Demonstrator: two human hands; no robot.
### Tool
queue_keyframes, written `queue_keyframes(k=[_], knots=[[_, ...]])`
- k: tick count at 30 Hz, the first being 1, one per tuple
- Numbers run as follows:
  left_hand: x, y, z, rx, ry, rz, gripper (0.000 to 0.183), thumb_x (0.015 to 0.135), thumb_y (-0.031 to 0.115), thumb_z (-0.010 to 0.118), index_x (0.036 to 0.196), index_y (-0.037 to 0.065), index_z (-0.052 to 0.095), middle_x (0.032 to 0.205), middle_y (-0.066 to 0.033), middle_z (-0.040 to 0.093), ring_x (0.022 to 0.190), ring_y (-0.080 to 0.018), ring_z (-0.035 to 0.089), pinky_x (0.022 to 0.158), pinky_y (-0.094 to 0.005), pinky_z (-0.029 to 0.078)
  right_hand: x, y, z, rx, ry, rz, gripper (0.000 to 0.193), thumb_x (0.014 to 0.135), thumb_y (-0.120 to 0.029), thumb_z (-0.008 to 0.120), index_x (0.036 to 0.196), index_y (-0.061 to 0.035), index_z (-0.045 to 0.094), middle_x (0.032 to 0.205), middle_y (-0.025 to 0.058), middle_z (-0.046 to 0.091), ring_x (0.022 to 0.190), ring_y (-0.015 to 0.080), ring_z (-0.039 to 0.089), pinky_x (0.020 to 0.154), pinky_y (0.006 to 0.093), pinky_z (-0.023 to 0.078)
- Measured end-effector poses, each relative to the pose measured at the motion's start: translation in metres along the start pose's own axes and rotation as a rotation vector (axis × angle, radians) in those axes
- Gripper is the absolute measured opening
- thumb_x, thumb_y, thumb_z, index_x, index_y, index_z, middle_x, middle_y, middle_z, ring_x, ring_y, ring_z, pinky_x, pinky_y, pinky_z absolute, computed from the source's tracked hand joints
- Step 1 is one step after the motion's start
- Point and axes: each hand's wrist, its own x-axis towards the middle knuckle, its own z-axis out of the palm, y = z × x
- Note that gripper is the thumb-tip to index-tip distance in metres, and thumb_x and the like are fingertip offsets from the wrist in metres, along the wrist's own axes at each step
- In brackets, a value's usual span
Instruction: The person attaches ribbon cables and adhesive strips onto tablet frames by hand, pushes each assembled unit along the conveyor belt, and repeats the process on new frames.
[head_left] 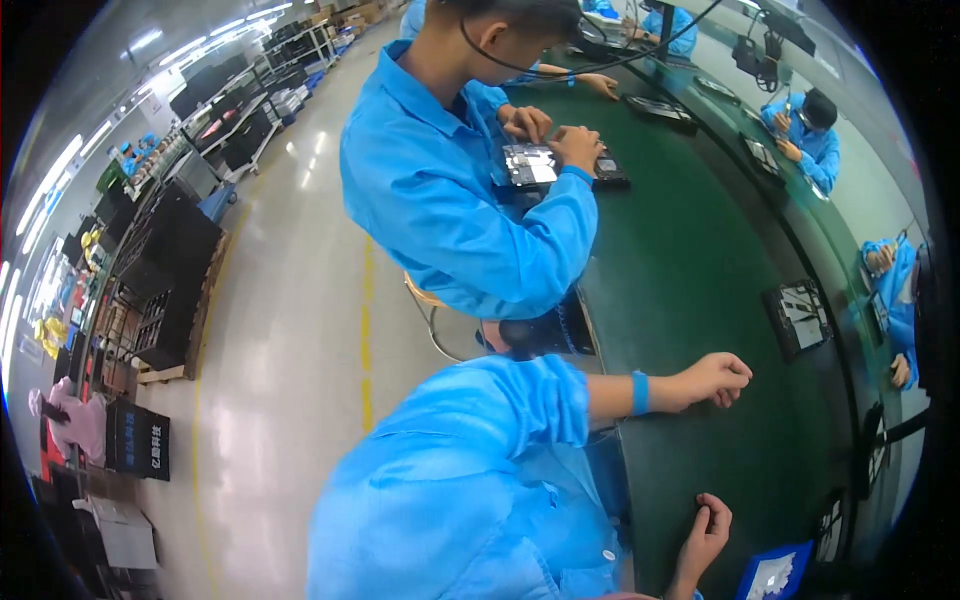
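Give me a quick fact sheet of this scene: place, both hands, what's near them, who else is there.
Place: factory line, long green table
Left hand: fisted, resting on the table, holding nothing
Right hand: fingers curled, on the table, beside a blue tray
Nearby: dark tray beyond the left hand
Others: co-worker in a blue coat bent over an opened device
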Motion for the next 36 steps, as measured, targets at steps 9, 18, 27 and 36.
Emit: queue_keyframes(k=[9,18,27,36], knots=[[-0.085,0.169,0.044,-0.663,-1.497,0.576,0.042,0.088,0.055,0.062,0.103,0.016,0.062,0.082,0.0013,0.059,0.078,-0.0176,0.056,0.071,-0.0335,0.043,-0.001,-0.016,-0.012,-0.086,0.016,-0.044,0.011,0.088,0.002,0.055,0.092,0.0001,0.065,0.096,0.0118,0.06,0.092,0.0242,0.059,0.082,0.0315,0.048],[-0.075,0.183,0.081,-0.165,-1.764,0.35,0.028,0.1,0.022,0.047,0.1,0.002,0.066,0.078,-0.0093,0.055,0.072,-0.0211,0.055,0.071,-0.036,0.049,-0.011,-0.011,-0.012,-0.049,0.099,0.066,0.014,0.085,0.001,0.058,0.096,0.0004,0.067,0.092,0.012,0.064,0.09,0.0246,0.06,0.082,0.0325,0.048],[-0.042,0.183,0.072,-0.442,-1.97,0.204,0.029,0.099,0.024,0.05,0.096,0.002,0.067,0.084,-0.0114,0.062,0.079,-0.0187,0.06,0.069,-0.0364,0.048,-0.008,-0.013,-0.016,-0.125,0.088,0.013,0.013,0.084,-0.007,0.063,0.095,-0.0069,0.07,0.089,0.0063,0.069,0.089,0.0256,0.061,0.08,0.0379,0.046],[-0.064,0.142,0.076,-0.499,-1.89,0.268,0.025,0.096,0.027,0.054,0.093,0.006,0.067,0.082,-0.0069,0.064,0.074,-0.0154,0.06,0.065,-0.0326,0.047,-0.004,-0.01,-0.019,-0.143,0.045,0.034,0.015,0.083,-0.006,0.062,0.095,-0.0087,0.07,0.083,0.0011,0.07,0.085,0.0221,0.061,0.078,0.0363,0.046]])
